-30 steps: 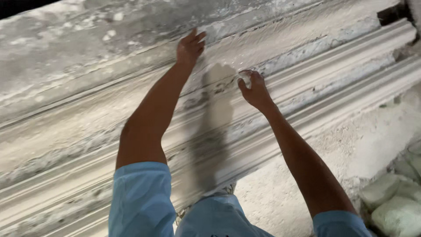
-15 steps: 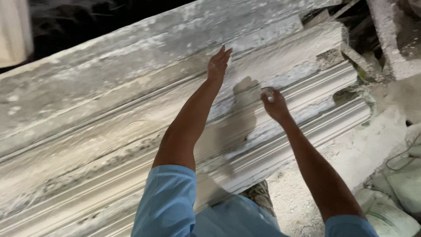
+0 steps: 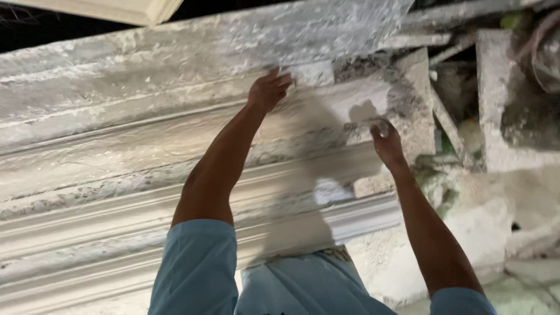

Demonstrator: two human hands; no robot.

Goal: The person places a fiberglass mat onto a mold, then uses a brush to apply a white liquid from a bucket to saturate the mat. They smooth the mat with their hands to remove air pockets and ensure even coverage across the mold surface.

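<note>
We have both hands up on the long white plaster moulding with stepped ridges (image 3: 175, 175). Our left hand (image 3: 267, 88) lies spread, palm flat against its upper band, steadying it. Our right hand (image 3: 386, 140), lower and nearer the broken end of the moulding, is curled with fingertips (image 3: 379, 127) pinched together on the surface; whether they grip a bit of plaster we cannot tell. We judge this a smoothing or patching step near the end; next calls for light, even strokes along the ridge.

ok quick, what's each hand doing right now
Left hand: open, fingers resting on the plaster moulding.
Right hand: curled against the moulding's end; holding anything cannot be told.
</note>
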